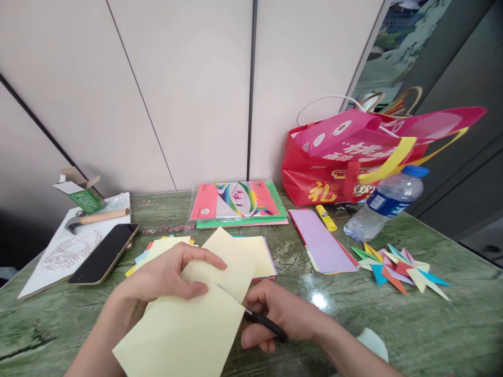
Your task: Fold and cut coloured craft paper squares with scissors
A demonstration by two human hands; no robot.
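A pale yellow sheet of paper is held up over the table by my left hand, its thumb and fingers closed on the sheet. My right hand grips black-handled scissors. One metal blade lies across the front of the sheet, pointing up and left toward my left thumb; the other blade is hidden behind the paper. Behind the sheet lie stacks of coloured paper, one with a pale yellow top and another partly covered by my left hand.
Farther back are packaged coloured paper, purple strips, a glue stick and folded paper pieces. A plastic bottle stands by a red bag. At left lie a phone, a wooden-handled tool, beads and a small box.
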